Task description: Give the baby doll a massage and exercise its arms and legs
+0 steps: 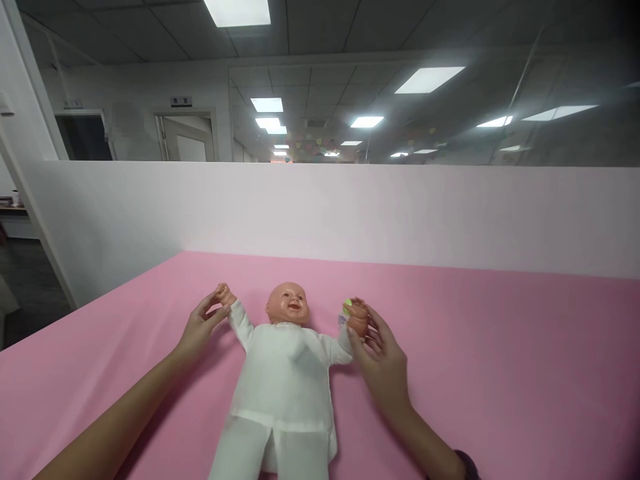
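A baby doll (283,380) in white clothes lies on its back on a pink surface (500,360), head away from me. My left hand (200,328) pinches the doll's small fist at the left between thumb and fingers. My right hand (381,357) wraps round the doll's other hand at the right. A small yellow-green and white object (346,310) shows just beside that doll hand; what it is I cannot make out.
A white partition wall (350,213) stands along the far edge of the pink surface, with glass above it. The pink surface's left edge drops off to a dark floor (25,287). A dark band sits on my right wrist (465,463).
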Motion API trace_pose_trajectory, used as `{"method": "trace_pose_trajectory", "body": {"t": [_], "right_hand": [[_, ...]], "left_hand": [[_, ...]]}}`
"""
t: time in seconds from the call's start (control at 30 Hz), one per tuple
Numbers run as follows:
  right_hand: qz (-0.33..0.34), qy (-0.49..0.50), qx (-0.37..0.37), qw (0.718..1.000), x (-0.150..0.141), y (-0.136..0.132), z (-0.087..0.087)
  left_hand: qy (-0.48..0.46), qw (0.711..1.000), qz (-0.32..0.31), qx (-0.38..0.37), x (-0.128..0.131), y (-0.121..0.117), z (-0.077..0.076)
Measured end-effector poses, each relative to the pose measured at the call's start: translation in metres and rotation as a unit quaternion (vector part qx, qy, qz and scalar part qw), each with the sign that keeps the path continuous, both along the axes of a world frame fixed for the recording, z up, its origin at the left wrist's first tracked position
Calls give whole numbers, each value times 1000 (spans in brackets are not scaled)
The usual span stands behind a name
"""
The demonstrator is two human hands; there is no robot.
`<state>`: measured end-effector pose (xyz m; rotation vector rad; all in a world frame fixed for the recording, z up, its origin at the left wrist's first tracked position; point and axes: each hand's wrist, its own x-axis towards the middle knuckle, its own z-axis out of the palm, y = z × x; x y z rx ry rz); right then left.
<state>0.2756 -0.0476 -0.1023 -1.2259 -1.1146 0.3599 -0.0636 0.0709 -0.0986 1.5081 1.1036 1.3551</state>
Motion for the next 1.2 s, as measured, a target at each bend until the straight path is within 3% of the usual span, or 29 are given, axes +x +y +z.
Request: {"method": "trace_pose_trajectory", "body": {"t": [0.13, 0.3, 0.47, 0.63, 0.9, 1.07, 1.2], "right_hand": [[-35, -100, -72, 992, -5, 31, 18], [-37, -230, -169, 958, -6, 67, 33], [-21, -289, -210, 934, -10, 84, 18], [-10, -317, -228, 920, -12, 93, 4], [-22, -288, -231, 929, -13, 93, 2], [-45, -202, -169, 964, -13, 75, 22], [-3, -68, -95, 993, -7, 39, 41]], "left_hand": [[46, 998, 41, 17, 23, 15, 4], [136, 990, 31, -31, 35, 42, 4], [229, 973, 22, -29, 46, 51, 5], [293, 956, 11, -27, 57, 55, -7], [297, 954, 18, -35, 61, 62, -13], [223, 973, 38, -35, 48, 52, -4], [156, 987, 26, 18, 28, 23, 9]]}}
